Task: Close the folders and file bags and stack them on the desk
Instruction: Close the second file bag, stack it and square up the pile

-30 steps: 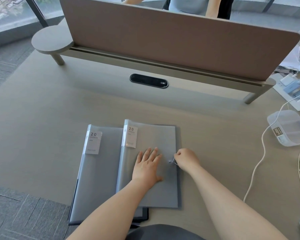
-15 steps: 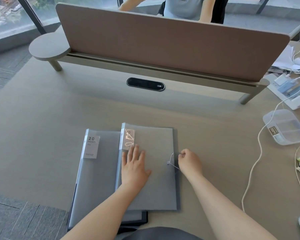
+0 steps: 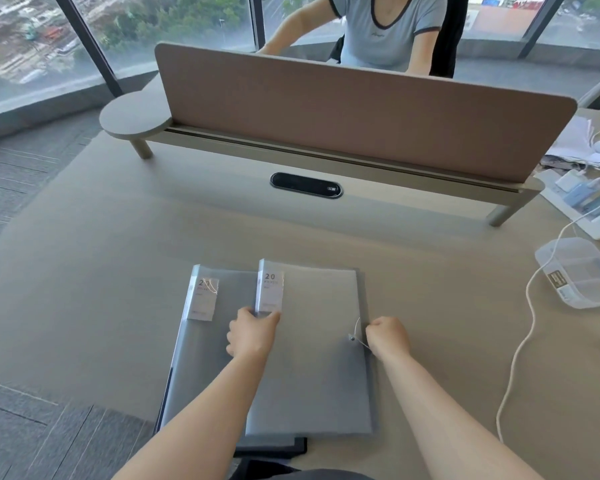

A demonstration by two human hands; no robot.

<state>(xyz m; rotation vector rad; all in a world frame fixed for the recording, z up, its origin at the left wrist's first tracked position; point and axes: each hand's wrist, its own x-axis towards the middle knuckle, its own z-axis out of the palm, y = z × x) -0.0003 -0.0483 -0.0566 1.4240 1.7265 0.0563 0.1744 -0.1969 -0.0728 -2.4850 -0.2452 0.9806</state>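
Two grey translucent folders with white "20" labels lie overlapping at the desk's near edge. The upper folder (image 3: 319, 362) lies shut on the right, partly covering the lower folder (image 3: 201, 358) on the left. A dark folder edge (image 3: 274, 446) shows beneath them. My left hand (image 3: 252, 332) presses on the upper folder's left edge, just below its label. My right hand (image 3: 387, 336) is closed on a thin white elastic cord (image 3: 358, 336) at the upper folder's right edge, pulling it taut from a small button.
A brown divider panel (image 3: 361, 112) on a low shelf crosses the far desk, with a person seated behind it. A black cable port (image 3: 305, 185) sits mid-desk. At the right are a clear plastic box (image 3: 581, 271), white cables (image 3: 520, 358) and papers.
My left hand slid from the folder's middle up and left to its spine edge under the label. My right hand drew the cord rightward off the cover. The camera tilted up.
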